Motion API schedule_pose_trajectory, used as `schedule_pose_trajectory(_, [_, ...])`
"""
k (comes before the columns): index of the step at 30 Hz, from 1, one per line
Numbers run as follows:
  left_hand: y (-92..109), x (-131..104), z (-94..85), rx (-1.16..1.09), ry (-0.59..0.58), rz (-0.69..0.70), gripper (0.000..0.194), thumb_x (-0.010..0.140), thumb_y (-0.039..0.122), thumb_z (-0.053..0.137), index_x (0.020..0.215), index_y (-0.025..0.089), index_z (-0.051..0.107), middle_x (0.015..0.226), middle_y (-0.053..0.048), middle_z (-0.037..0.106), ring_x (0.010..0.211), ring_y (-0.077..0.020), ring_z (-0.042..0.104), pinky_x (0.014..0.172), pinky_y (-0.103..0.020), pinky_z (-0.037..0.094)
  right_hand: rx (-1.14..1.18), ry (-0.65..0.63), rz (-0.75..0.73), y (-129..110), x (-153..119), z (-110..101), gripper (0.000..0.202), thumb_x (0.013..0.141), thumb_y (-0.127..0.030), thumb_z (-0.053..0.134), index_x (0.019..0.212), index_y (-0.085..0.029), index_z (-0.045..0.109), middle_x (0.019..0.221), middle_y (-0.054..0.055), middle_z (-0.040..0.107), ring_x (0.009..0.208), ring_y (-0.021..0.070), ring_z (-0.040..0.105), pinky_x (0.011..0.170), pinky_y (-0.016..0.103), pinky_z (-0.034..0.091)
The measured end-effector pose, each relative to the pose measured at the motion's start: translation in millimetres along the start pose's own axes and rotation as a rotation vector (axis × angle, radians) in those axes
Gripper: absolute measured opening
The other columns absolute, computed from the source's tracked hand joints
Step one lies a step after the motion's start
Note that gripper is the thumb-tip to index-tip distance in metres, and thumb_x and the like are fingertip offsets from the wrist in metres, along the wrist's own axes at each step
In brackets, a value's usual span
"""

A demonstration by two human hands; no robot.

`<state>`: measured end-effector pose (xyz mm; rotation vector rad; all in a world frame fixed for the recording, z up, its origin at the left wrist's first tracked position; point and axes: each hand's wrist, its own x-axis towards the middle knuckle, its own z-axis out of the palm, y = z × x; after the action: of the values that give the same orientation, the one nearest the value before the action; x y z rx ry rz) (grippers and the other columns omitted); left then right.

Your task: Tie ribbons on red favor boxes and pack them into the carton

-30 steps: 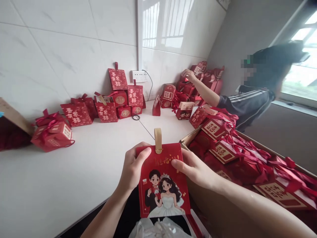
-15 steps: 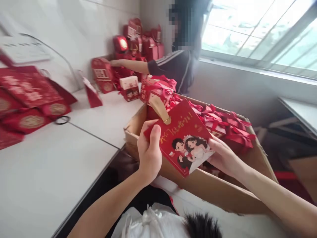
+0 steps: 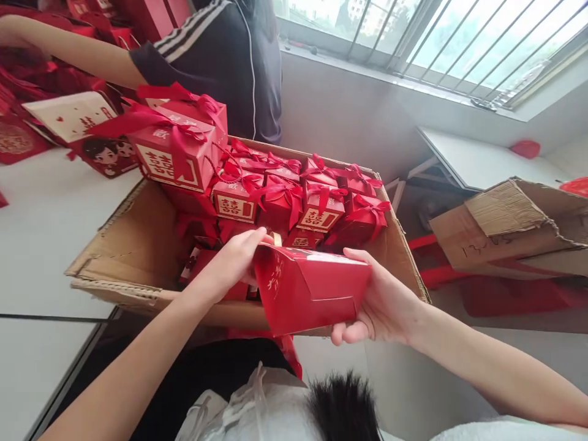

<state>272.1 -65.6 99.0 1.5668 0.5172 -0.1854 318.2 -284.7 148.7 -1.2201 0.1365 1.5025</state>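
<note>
Both hands hold one red gift box (image 3: pixel 315 294) over the near side of a large cardboard carton (image 3: pixel 138 236). My left hand (image 3: pixel 236 260) grips its upper left end, beside a small gold-coloured strip (image 3: pixel 276 239). Around the right end wrap the fingers of my right hand (image 3: pixel 386 300), thumb on top and fingertips below. The box's bottom flap faces me, and its printed face is tilted up and away. Inside the carton stand several red boxes tied with ribbons (image 3: pixel 280 196). Another ribboned box (image 3: pixel 177 153) rests higher, at the carton's back left.
A person in a dark striped top (image 3: pixel 206 55) reaches left among red bags and boxes. On the white table (image 3: pixel 50 233) at left sits a cream-topped box (image 3: pixel 76 116). Another open carton (image 3: pixel 514 226) lies at right, near a white table (image 3: pixel 463 159) under the barred window.
The view has swung right and down over the carton. The held box has turned from its printed front to its bottom flap, still between both hands.
</note>
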Motion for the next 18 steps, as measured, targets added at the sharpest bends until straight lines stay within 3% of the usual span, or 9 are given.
schedule_pose_trajectory(3, [-5.4, -13.8, -4.0, 0.411, 0.269, 0.174, 0.043, 0.081, 0.053, 0.042, 0.106, 0.021, 0.055, 0.102, -0.007, 0.064, 0.072, -0.0209, 0.064, 0.057, -0.03, 0.049, -0.167, 0.122, -0.047, -16.4, -1.6, -25.5, 0.068, 0.08, -0.063, 0.025, 0.113, -0.013, 0.056, 0.085, 0.011, 0.069, 0.063, 0.0188, 0.066, 0.054, 0.029, 0.055])
schedule_pose_trajectory(5, [-13.5, -26.3, -6.1, 0.713, 0.383, 0.318, 0.038, 0.082, 0.048, 0.043, 0.107, 0.023, 0.055, 0.107, -0.006, 0.063, 0.082, -0.0234, 0.064, 0.066, -0.033, 0.049, -0.339, 0.235, -0.062, -30.6, -9.2, -51.1, 0.06, 0.078, -0.058, 0.035, 0.107, -0.012, 0.06, 0.08, 0.011, 0.069, 0.062, 0.0196, 0.064, 0.049, 0.029, 0.054])
schedule_pose_trajectory(9, [-32.3, -41.6, -5.1, 1.073, 0.33, 0.586, 0.03, 0.085, 0.04, 0.039, 0.094, 0.021, 0.061, 0.088, -0.005, 0.067, 0.076, -0.0249, 0.063, 0.07, -0.036, 0.045, -0.864, 0.553, 0.062, -57.4, -23.9, -96.7, 0.049, 0.07, -0.047, 0.059, 0.111, -0.019, 0.06, 0.082, 0.007, 0.067, 0.053, 0.0166, 0.061, 0.043, 0.028, 0.051])
schedule_pose_trajectory(11, [-37.5, -42.1, -3.1, 1.157, 0.352, 0.657, 0.029, 0.086, 0.036, 0.038, 0.088, 0.019, 0.062, 0.078, -0.005, 0.067, 0.069, -0.0242, 0.061, 0.068, -0.036, 0.043, -1.094, 0.66, 0.188, -66.8, -18.6, -106.9, 0.044, 0.066, -0.045, 0.065, 0.1, -0.018, 0.065, 0.076, 0.006, 0.064, 0.045, 0.0151, 0.058, 0.04, 0.029, 0.049])
schedule_pose_trajectory(15, [-38.0, -39.6, -0.9, 1.185, 0.378, 0.661, 0.029, 0.086, 0.036, 0.039, 0.088, 0.019, 0.062, 0.078, -0.006, 0.067, 0.068, -0.0232, 0.061, 0.066, -0.035, 0.041, -1.298, 0.715, 0.411, -75.4, 24.6, -110.0, 0.037, 0.057, -0.048, 0.072, 0.06, -0.013, 0.061, 0.059, 0.009, 0.058, 0.036, 0.0182, 0.054, 0.026, 0.028, 0.039])
schedule_pose_trajectory(18, [-37.0, -40.2, -0.4, 1.175, 0.344, 0.628, 0.029, 0.085, 0.035, 0.039, 0.089, 0.019, 0.063, 0.081, -0.006, 0.068, 0.071, -0.0236, 0.061, 0.066, -0.035, 0.041, -1.219, 0.65, 0.451, -68.7, 68.4, -114.6, 0.034, 0.048, -0.039, 0.078, 0.056, -0.012, 0.059, 0.055, 0.007, 0.059, 0.04, 0.0204, 0.057, 0.025, 0.028, 0.039])
